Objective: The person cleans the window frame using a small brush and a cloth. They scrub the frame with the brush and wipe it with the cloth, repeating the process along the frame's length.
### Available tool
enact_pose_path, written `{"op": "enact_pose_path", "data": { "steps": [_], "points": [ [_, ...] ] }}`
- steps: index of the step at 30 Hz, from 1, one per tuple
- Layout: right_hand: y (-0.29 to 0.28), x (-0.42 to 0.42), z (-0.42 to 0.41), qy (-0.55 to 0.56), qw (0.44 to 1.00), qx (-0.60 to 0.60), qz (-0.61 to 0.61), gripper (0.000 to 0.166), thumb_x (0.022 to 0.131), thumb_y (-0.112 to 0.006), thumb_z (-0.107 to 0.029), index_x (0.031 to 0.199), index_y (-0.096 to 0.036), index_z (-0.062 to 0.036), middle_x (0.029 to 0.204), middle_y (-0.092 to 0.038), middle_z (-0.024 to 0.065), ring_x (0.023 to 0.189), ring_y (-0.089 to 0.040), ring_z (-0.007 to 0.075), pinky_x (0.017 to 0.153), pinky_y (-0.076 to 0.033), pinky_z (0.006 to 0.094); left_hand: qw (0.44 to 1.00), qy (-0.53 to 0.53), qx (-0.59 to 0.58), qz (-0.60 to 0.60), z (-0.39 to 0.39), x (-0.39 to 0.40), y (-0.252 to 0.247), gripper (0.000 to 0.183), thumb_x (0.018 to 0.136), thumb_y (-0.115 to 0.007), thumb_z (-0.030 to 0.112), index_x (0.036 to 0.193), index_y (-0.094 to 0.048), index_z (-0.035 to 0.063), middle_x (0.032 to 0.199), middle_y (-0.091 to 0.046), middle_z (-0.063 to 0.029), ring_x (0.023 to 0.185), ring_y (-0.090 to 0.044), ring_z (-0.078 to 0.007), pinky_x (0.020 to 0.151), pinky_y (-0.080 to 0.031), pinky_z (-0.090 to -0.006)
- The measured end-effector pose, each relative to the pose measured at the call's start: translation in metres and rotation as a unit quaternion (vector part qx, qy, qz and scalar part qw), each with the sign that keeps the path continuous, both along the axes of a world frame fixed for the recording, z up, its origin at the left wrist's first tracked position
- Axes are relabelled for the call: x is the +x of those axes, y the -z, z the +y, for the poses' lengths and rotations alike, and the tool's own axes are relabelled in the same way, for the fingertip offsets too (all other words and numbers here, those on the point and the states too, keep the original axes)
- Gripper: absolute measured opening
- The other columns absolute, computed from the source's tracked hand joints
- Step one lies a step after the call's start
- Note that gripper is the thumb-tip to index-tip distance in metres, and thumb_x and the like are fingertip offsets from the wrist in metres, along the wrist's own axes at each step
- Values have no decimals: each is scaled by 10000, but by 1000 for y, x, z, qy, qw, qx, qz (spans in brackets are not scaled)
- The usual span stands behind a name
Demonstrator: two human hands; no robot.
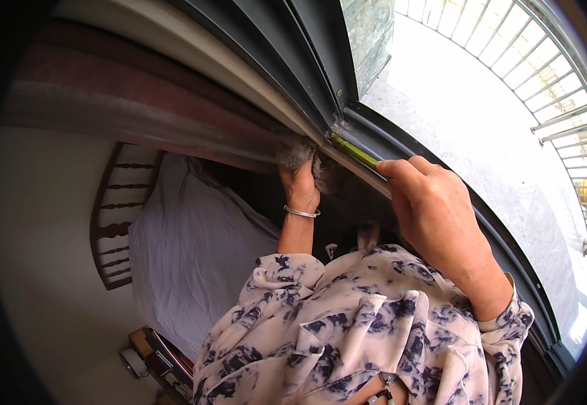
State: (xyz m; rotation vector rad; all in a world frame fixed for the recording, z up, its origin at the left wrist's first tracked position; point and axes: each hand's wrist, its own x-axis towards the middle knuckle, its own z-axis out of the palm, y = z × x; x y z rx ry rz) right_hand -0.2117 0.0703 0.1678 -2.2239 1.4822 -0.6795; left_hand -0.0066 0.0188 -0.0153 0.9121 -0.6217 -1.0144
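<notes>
My right hand [430, 212] grips a slim green stick [354, 151], possibly a plant stem. Its far tip reaches the corner of the dark metal window track [374, 134], beside some pale grey dust [341, 123]. Left of the sill's light edge strip [357, 169], my left hand [299, 179] holds a clump of grey fluff [296, 153] that hides most of its fingers. More wisps of fluff hang by the thumb side. A silver bangle circles the left wrist.
Dark window frame profiles [273, 45] rise ahead, next to a reddish curtain [147, 96]. Outside are a pale concrete floor [501, 167] and a metal railing [541, 61]. To the left stand a bed with a grey-lilac sheet [197, 243] and a wooden headboard [114, 230].
</notes>
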Motion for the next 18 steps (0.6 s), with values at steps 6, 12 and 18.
{"op": "enact_pose_path", "data": {
  "steps": [6, 12, 18],
  "points": [
    [-17, -17, 11, -2, 1000, 28, -12, 231, 806, -600, 49, 1022, -642, -21, 795, -599, 169, 723, -597, 356, 628, -468, 418, 1000, 4, -3, -4, 3, 3, 3, 359, 848, -686, 50, 1190, -578, 46, 1147, -593, -12, 1035, -550, -128, 939, -441, -290],
    [-14, -16, -9, -55, 998, 22, 19, 216, 787, -615, 43, 994, -651, -8, 758, -583, 156, 695, -586, 348, 610, -460, 415, 1000, 12, 20, 18, 4, 0, 5, 444, 848, -686, 43, 1264, -533, 46, 1212, -569, -23, 1094, -541, -138, 967, -436, -298],
    [-3, -21, -13, -77, 997, -12, 5, 227, 773, -629, 50, 989, -652, -15, 724, -561, 138, 670, -582, 334, 592, -459, 408, 1000, 15, 22, 8, 6, 3, 7, 473, 852, -685, 51, 1293, -514, 45, 1241, -558, -29, 1121, -531, -148, 988, -423, -310]
  ]
}}
